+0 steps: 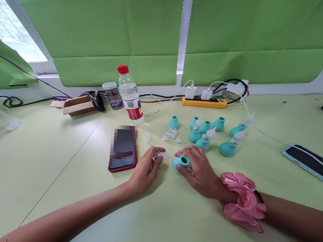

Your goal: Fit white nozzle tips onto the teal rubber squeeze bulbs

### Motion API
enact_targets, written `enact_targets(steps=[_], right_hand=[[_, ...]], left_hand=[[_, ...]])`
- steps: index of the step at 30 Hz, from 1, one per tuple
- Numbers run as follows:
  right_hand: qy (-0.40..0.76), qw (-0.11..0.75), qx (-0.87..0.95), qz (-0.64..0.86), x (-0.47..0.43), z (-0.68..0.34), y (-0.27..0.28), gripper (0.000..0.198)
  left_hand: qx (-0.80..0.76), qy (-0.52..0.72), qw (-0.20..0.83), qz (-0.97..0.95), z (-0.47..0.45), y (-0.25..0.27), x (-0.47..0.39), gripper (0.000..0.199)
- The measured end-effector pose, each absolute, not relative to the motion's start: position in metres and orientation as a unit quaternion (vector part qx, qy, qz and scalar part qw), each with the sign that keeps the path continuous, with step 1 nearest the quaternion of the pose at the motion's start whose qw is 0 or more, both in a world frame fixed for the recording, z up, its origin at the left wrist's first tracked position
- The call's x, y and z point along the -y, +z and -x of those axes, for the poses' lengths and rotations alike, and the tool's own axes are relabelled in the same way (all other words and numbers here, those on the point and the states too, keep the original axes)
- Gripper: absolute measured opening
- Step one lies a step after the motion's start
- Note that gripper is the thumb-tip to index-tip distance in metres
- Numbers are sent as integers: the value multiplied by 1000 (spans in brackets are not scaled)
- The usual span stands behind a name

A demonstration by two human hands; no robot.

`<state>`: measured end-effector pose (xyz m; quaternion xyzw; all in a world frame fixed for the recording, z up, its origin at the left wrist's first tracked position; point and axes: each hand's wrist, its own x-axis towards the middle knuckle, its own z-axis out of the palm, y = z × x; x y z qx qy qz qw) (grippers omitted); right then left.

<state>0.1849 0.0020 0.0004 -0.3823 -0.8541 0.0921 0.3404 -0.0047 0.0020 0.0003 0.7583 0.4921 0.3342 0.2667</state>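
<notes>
My left hand (145, 168) is closed in a pinch on a small clear plastic piece (159, 155), partly hidden by the fingers. To its right, my right hand (202, 172) grips a teal squeeze bulb (178, 164), whose round open neck points up. Beyond the hands lie clear plastic tube pieces (172, 132) and small white tips (180, 140). Another open teal bulb (174, 122) stands behind them. Several more stand to the right, some open and some fitted with a clear part and a white pointed tip, like this bulb (227, 148).
A red-cased phone (123, 149) lies left of my hands, with a water bottle (131, 100), a can (113, 95) and a cardboard box (81, 106) behind. A yellow power strip (204, 102) sits at the back. A white cable (268, 135) crosses toward another phone (310, 162).
</notes>
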Motion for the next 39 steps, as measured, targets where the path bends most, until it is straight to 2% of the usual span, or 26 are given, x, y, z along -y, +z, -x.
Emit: enact_targets(steps=[7, 11, 15, 24, 30, 39], right_hand=[[129, 357, 881, 282, 1, -185, 0, 17], [115, 402, 854, 309, -1, -183, -2, 16], [106, 393, 840, 358, -5, -182, -1, 13], [146, 394, 832, 363, -6, -183, -1, 13], [112, 362, 858, 346, -8, -183, -4, 10], [51, 383, 865, 320, -13, -187, -14, 8]], left_hand=[[-489, 388, 305, -719, 6, -4, -2, 23], [-448, 442, 247, -737, 6, -4, 0, 28], [-387, 451, 199, -779, 6, -1, 4, 27], [-355, 408, 228, -810, 5, 3, 4, 23], [-336, 399, 239, -819, 6, 1, 3, 22], [-273, 436, 199, -834, 4, -6, 0, 23]])
